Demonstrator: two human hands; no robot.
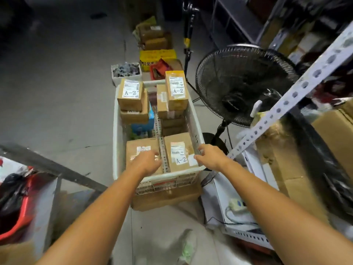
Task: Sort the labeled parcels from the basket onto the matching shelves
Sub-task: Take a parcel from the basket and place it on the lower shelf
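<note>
Basket (pixel 115 134) holds parcels (pixel 130 94) label-up for reading. At its near end, left hand (pixel 147 162) hovers loosely spread over one parcel. Right hand (pixel 210 156), fingers parted, flanks the A-2 parcel (pixel 179 152), probably to lift it.

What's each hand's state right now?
Left hand: open, over the near-left parcel.
Right hand: at the near A-2 parcel edge; grip cannot be told.
</note>
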